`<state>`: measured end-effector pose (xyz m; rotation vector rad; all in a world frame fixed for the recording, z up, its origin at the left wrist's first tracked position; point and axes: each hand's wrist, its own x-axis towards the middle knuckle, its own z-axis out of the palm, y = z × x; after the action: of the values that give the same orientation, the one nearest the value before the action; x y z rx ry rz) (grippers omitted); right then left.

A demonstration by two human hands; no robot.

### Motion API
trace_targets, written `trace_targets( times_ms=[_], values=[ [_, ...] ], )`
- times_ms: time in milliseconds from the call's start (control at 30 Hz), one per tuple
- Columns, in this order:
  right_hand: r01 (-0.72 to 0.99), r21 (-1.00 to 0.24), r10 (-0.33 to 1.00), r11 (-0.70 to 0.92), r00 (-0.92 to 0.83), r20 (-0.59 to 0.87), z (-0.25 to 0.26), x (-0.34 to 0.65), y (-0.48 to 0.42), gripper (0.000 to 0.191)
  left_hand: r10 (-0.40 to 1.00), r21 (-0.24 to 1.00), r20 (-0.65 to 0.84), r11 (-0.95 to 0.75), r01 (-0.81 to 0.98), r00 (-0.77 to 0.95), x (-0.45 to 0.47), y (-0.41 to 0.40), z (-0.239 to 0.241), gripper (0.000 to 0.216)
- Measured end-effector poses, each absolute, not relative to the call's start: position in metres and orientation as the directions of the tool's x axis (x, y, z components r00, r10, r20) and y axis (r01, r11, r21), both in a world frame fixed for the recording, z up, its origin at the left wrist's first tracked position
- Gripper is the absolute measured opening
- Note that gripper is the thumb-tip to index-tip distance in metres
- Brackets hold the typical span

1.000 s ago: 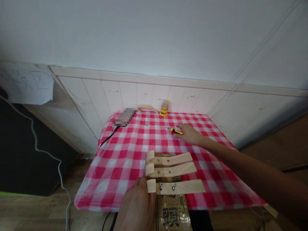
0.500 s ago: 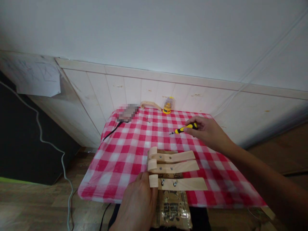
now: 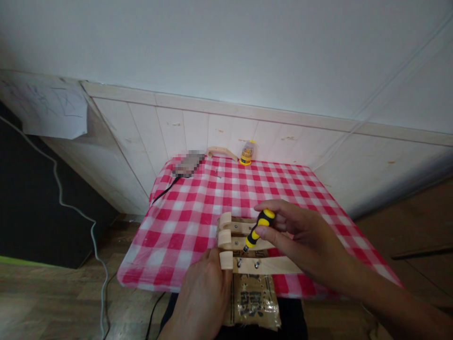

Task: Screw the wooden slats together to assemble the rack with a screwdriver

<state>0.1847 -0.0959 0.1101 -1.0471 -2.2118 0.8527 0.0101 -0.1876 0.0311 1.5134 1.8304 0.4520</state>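
Three light wooden hook-shaped slats (image 3: 236, 241) lie side by side on a brown printed board (image 3: 253, 297) at the near edge of a table with a red-and-white checked cloth (image 3: 198, 222). My left hand (image 3: 205, 295) presses against the left end of the nearest slat (image 3: 269, 265), fingers curled on it. My right hand (image 3: 300, 241) is closed on a yellow-and-black screwdriver (image 3: 256, 230), its tip pointing down toward the screws in the nearest slat.
At the table's far edge lie a spare curved wooden piece (image 3: 221, 152), a small yellow jar (image 3: 247, 153) and a blurred grey item (image 3: 189, 164) with a black cable running off the left side. White wall panelling stands behind. A white cord (image 3: 76, 215) hangs at left.
My right hand picked the screwdriver up from the middle of the cloth and brought it back over the slats, tip down. My left hand stayed on the nearest slat.
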Motion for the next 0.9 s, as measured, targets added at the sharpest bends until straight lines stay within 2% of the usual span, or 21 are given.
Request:
trace_targets(
  times_ms=[200, 400, 700, 900],
  values=[
    [0.522, -0.659, 0.811, 0.542, -0.529, 0.248, 0.103, 0.183, -0.102, 0.024, 0.946, 0.644, -0.316, 0.270, 0.716, -0.073, 0.011, -0.186, 0.035, 0.038],
    [0.517, -0.676, 0.822, 0.525, -0.514, 0.244, 0.100, 0.183, -0.105, 0.025, 0.959, 0.661, -0.279, 0.233, 0.713, -0.055, 0.010, -0.187, 0.033, 0.038],
    [0.482, -0.699, 0.802, 0.528, -0.553, 0.225, 0.094, 0.185, -0.103, 0.029, 0.945, 0.619, -0.320, 0.267, 0.739, -0.073, 0.011, -0.186, 0.038, 0.034],
    [0.458, -0.609, 0.728, 0.648, -0.608, 0.318, 0.102, 0.183, -0.112, 0.025, 0.946, 0.618, -0.315, 0.269, 0.739, -0.081, 0.011, -0.187, 0.037, 0.035]
  ],
)
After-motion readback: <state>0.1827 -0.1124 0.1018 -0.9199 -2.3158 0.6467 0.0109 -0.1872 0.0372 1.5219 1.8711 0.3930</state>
